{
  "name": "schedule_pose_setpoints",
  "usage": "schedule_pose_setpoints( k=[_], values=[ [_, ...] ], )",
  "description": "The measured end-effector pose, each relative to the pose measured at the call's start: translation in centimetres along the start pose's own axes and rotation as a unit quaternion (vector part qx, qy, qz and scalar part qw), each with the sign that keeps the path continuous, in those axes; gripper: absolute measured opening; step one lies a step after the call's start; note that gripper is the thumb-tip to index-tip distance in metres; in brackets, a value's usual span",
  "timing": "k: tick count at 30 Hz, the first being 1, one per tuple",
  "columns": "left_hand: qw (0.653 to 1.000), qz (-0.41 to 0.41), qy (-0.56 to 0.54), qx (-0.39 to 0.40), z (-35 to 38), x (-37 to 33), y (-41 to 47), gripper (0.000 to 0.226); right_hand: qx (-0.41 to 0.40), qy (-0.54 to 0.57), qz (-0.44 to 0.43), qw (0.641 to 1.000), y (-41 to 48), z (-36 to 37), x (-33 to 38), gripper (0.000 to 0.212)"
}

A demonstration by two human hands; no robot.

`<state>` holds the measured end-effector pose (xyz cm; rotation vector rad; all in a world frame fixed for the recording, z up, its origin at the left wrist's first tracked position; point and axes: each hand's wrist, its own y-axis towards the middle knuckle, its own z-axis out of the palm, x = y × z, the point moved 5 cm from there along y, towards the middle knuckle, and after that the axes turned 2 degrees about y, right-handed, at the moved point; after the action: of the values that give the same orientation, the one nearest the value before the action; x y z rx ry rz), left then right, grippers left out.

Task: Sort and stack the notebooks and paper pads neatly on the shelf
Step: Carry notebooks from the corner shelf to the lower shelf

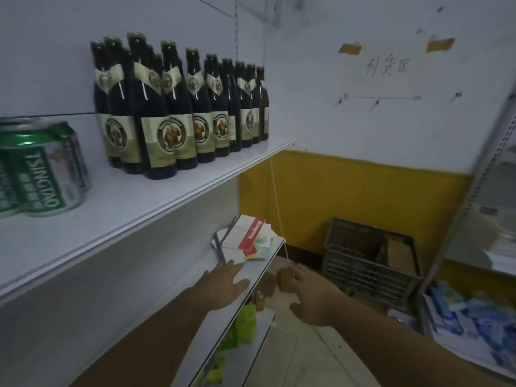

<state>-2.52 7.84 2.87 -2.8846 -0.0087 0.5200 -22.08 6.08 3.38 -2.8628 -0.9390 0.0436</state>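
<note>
Notebooks [248,241] piled askew at shelf [264,270] end; left hand [223,289] flat, released, just short; right hand [312,297] at string [276,196], grasp unclear.

The white upper shelf [195,188] carries a cluster of dark bottles [159,113] toward its far end and green cans [42,169] nearer. On the middle shelf [251,286], a loose pile of notebooks and paper pads [248,241] lies at the far end. The lower shelf [262,322] holds green packets [245,319] and a small orange bottle [259,300]. A dark crate [368,258] stands on the floor [307,353].
</note>
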Motion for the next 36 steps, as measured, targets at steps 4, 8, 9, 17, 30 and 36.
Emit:
schedule_pose_setpoints(
  k=[4, 8, 9, 17, 30, 36],
  values=[
    [1.000, -0.019, -0.014, -0.002, 0.3, -0.5, 5.6, 0.062, 0.039, -0.013, 0.021, 0.999, 4.8, 1.4, -5.5, 0.063],
    [0.998, -0.064, -0.002, -0.009, 0.6, 0.5, 10.3, 0.063, 0.027, -0.029, -0.028, 0.999, 9.8, 1.6, -9.6, 0.055],
    [0.997, -0.075, 0.006, -0.020, 0.4, 0.8, 11.5, 0.063, 0.021, -0.029, -0.046, 0.998, 11.3, 1.9, -10.7, 0.051],
    [0.968, -0.237, -0.069, -0.039, 3.5, 2.8, 16.4, 0.069, -0.097, 0.037, -0.110, 0.988, 20.6, 2.0, -18.7, 0.033],
    [0.896, -0.336, -0.222, -0.187, 8.1, 9.5, 19.0, 0.047, 0.010, 0.062, -0.284, 0.957, 38.1, 12.2, -9.4, 0.047],
    [0.837, -0.378, -0.328, -0.220, 11.1, 10.1, 20.5, 0.037, 0.027, 0.034, -0.118, 0.992, 45.4, 14.6, -8.0, 0.068]
  ],
)
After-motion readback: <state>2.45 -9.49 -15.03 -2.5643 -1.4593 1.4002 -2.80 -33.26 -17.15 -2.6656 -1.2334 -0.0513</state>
